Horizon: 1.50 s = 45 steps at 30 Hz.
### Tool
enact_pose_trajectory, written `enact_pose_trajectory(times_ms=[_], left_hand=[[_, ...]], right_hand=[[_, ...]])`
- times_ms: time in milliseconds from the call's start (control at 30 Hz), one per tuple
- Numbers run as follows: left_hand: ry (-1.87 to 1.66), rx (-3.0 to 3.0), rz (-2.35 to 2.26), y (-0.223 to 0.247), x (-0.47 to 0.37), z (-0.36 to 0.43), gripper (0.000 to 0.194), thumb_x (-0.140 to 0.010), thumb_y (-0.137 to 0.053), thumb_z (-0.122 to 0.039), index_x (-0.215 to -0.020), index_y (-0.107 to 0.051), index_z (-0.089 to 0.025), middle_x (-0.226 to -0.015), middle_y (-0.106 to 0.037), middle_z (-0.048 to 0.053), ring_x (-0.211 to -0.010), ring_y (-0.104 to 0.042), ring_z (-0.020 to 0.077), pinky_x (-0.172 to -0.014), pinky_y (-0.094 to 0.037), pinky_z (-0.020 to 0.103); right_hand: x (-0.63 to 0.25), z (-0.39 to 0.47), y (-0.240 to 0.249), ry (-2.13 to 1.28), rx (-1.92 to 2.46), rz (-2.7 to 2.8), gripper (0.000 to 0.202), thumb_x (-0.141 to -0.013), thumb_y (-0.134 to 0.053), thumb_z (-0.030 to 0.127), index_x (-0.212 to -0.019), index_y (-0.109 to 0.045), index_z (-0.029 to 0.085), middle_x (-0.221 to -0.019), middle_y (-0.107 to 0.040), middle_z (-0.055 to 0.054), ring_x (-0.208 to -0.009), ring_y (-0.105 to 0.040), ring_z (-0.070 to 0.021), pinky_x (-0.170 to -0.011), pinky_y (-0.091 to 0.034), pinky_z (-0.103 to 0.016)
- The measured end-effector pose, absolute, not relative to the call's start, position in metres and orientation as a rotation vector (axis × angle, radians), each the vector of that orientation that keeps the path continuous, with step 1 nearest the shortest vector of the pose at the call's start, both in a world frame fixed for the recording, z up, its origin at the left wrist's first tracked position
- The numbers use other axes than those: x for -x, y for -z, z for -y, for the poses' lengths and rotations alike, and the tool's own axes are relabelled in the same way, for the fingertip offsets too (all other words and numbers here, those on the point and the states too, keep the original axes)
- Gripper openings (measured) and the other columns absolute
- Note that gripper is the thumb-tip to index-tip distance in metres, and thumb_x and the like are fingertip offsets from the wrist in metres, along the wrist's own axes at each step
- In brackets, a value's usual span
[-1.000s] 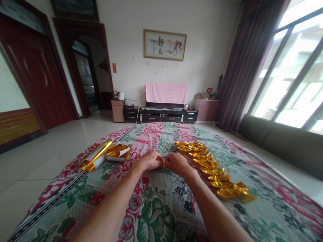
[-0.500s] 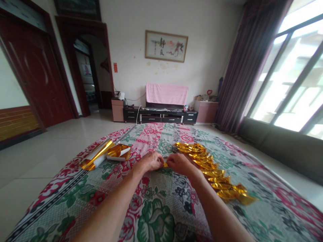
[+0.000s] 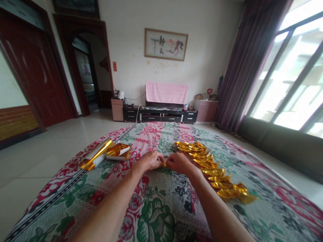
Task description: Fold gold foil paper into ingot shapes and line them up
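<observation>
My left hand [image 3: 152, 160] and my right hand [image 3: 178, 162] meet near the middle of the cloth-covered table. Between their fingertips is a small piece of gold foil paper [image 3: 165, 163], pinched from both sides. Most of it is hidden by my fingers, so its shape does not show. To the right of my right hand runs a slanting row of several folded gold paper ingots [image 3: 219, 173], overlapping one another. Over to the left of my left hand lie a curled roll of gold foil paper [image 3: 99, 153] with a white back and a stack of curled gold sheets [image 3: 118, 152].
A patterned floral cloth [image 3: 156, 218] covers the round table. Beyond it stands a low black cabinet [image 3: 153, 117], with a pink cloth [image 3: 167, 92] draped over something on top. A purple curtain [image 3: 234, 67] hangs beside the window on the right.
The view has shifted very slightly. My hands stay at the same spot with the gold foil paper pinched between them, with hardly any finger movement visible.
</observation>
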<state>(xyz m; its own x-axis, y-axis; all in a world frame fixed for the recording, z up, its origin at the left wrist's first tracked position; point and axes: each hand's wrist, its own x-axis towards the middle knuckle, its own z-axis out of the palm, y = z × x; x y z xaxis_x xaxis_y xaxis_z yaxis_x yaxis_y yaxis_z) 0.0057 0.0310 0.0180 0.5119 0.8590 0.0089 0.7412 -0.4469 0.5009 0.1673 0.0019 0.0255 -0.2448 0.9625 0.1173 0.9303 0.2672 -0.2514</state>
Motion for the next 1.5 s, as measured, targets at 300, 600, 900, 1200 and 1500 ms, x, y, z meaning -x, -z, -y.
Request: enact_pose_trajectory(times_ms=[300,600,900,1200,1500], left_hand=[[-0.352,-2.358,-1.302,-0.015,-0.005,-0.035,0.029,-0.066,-0.05,-0.031,-0.085,-0.07,-0.022,-0.072,-0.067,0.002,-0.061,-0.058,0.0133,-0.047,-0.035,0.019],[-0.335,-2.366,-1.314,-0.017,-0.006,-0.034,0.031,-0.067,-0.05,-0.032,-0.087,-0.07,-0.02,-0.076,-0.068,0.003,-0.063,-0.058,0.0135,-0.049,-0.037,0.019],[-0.337,-2.405,-1.309,-0.017,-0.006,-0.034,0.03,-0.067,-0.05,-0.033,-0.086,-0.07,-0.021,-0.076,-0.069,0.003,-0.066,-0.06,0.0145,-0.051,-0.038,0.02],[-0.311,-2.394,-1.327,-0.017,-0.008,-0.033,0.029,-0.07,-0.049,-0.032,-0.086,-0.07,-0.021,-0.076,-0.068,0.003,-0.063,-0.057,0.0127,-0.052,-0.038,0.02],[-0.322,-2.425,-1.345,-0.019,-0.009,-0.031,0.029,-0.068,-0.05,-0.035,-0.085,-0.069,-0.022,-0.076,-0.069,0.004,-0.066,-0.06,0.0158,-0.053,-0.039,0.021]], right_hand=[[-0.167,-0.006,-0.017,-0.022,1.766,2.34,0.028,-0.075,-0.043,0.024,-0.069,-0.07,0.016,-0.067,-0.068,-0.008,-0.06,-0.059,-0.0142,-0.05,-0.028,-0.023],[-0.162,-0.005,-0.015,0.034,1.881,2.313,0.029,-0.078,-0.042,0.023,-0.077,-0.069,0.014,-0.079,-0.068,-0.012,-0.074,-0.063,-0.0185,-0.057,-0.035,-0.023],[-0.158,-0.003,-0.015,0.079,1.933,2.254,0.027,-0.078,-0.044,0.023,-0.076,-0.069,0.014,-0.077,-0.068,-0.013,-0.076,-0.063,-0.0199,-0.056,-0.035,-0.022],[-0.159,-0.004,-0.014,0.024,1.91,2.237,0.023,-0.076,-0.049,0.024,-0.071,-0.068,0.014,-0.07,-0.067,-0.012,-0.07,-0.063,-0.0192,-0.053,-0.033,-0.022],[-0.158,-0.005,-0.012,0.081,1.896,2.249,0.025,-0.077,-0.045,0.022,-0.074,-0.069,0.013,-0.075,-0.068,-0.014,-0.074,-0.063,-0.0211,-0.056,-0.035,-0.024]])
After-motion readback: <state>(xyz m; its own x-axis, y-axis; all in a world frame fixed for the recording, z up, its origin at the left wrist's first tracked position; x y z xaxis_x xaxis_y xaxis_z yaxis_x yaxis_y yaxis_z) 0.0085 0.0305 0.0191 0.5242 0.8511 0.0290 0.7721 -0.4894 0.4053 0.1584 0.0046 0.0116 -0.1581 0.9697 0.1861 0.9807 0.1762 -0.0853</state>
